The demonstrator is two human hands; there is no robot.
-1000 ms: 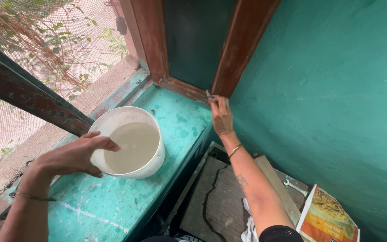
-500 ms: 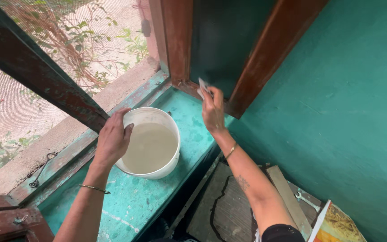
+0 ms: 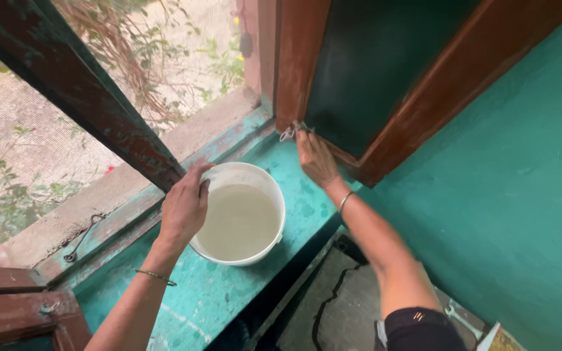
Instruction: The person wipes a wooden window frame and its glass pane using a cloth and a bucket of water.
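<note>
White bucket [image 3: 240,218] of cloudy water on turquoise sill [image 3: 209,292]. My left hand [image 3: 185,207] over bucket's near-left rim, fingers [image 3: 198,182] curled around rim, clamped on it. My right hand [image 3: 315,158] beyond bucket, at lower corner of brown wooden frame [image 3: 297,58]; fingertips pinched together on small pale scrap [image 3: 289,132], pressed against frame. Mesh screen [image 3: 47,123] left of bucket, plants behind it. Teal wall [image 3: 521,195] right of bucket.

Soft window daylight; slight edge distortion
</note>
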